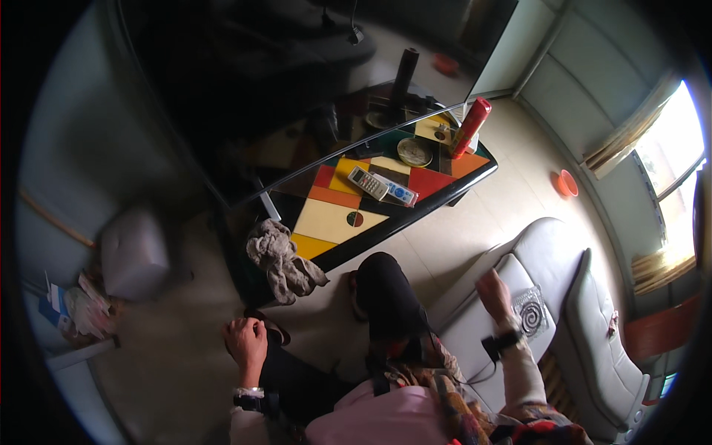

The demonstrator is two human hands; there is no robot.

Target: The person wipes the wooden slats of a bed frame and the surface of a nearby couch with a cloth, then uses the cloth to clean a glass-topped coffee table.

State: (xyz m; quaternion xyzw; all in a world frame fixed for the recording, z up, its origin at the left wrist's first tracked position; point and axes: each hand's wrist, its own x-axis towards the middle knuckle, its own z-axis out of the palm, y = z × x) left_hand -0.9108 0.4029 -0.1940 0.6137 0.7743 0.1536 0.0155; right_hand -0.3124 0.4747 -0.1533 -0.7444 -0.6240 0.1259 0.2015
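My left hand (pixel 247 343) is over my left leg near a sandal (pixel 276 328), its fingers curled under; its palm is hidden. Over the edge of a grey cushioned seat is my right hand (pixel 495 295), with slightly blurred fingers that I cannot read clearly. Just beside its wrist, a dark spiral mosquito coil (pixel 532 317) in clear wrapping lies on the seat (pixel 475 326). Ahead, a crumpled grey-brown cloth (pixel 278 259) drapes over the near left corner of a colourful patterned table (pixel 326 220).
A large dark television (pixel 297 81) stands on the table. Before it are a white remote (pixel 368 182), a blue-and-white remote (pixel 400 194), a round tin (pixel 414 152) and a red spray can (pixel 470 127). An orange bowl (pixel 567 184) is on the floor; a grey stool (pixel 133 252) stands left.
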